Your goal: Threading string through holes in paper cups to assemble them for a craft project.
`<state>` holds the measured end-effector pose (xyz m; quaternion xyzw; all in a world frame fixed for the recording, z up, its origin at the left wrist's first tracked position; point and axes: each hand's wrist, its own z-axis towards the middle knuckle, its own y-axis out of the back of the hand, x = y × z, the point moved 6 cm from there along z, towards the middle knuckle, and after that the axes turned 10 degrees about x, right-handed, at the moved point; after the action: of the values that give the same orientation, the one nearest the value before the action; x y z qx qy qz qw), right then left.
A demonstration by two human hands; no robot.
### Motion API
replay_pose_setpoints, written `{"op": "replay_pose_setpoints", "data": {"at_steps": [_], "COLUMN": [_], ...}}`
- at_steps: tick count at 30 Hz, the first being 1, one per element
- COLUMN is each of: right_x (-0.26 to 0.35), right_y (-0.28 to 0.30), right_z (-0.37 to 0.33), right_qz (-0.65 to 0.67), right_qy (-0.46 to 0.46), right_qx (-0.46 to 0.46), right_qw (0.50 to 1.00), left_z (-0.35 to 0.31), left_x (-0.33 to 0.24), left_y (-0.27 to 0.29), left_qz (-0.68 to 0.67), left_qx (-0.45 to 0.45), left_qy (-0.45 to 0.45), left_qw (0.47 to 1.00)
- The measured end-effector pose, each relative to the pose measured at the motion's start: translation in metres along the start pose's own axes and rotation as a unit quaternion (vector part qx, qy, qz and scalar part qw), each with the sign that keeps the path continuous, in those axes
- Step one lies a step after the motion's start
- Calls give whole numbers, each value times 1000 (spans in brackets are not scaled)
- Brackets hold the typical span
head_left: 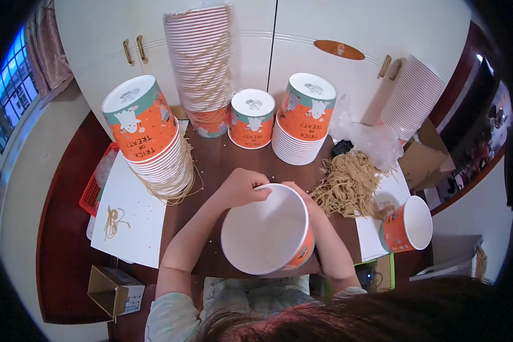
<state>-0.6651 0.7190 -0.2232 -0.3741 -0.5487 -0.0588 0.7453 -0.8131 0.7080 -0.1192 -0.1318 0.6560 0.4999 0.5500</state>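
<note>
While tilted toward the camera above the dark bench (222, 165), one orange paper bucket (266, 235) sits between both hands: left hand (242, 188) fingers pinching its far rim, right hand (306, 200) fingers hidden, state unclear; twine pile (347, 183) just beside.

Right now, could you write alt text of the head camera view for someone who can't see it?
Seen from above, a person's left hand and right hand hold an open orange paper bucket over a dark wooden table. Stacks of matching buckets stand behind, with a pile of tan cords at right.
</note>
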Motion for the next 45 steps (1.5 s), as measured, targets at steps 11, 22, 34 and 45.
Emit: {"op": "replay_pose_setpoints", "data": {"at_steps": [11, 22, 34, 45], "right_x": [1, 3, 92, 84], "right_y": [-9, -15, 23, 53], "right_z": [-3, 2, -28, -51], "right_qz": [26, -60, -681, -786], "right_qy": [-42, 9, 103, -231], "right_qx": [79, 57, -237, -376], "right_qw": [996, 997, 685, 433], "left_z": [0, -2, -16, -25], "left_x": [5, 9, 10, 0], "left_y": [-4, 2, 29, 31], "left_qz": [-2, 21, 103, 135], "left_qx": [8, 9, 12, -17], "left_qy": [65, 99, 112, 131], "left_qw": [998, 995, 988, 982]}}
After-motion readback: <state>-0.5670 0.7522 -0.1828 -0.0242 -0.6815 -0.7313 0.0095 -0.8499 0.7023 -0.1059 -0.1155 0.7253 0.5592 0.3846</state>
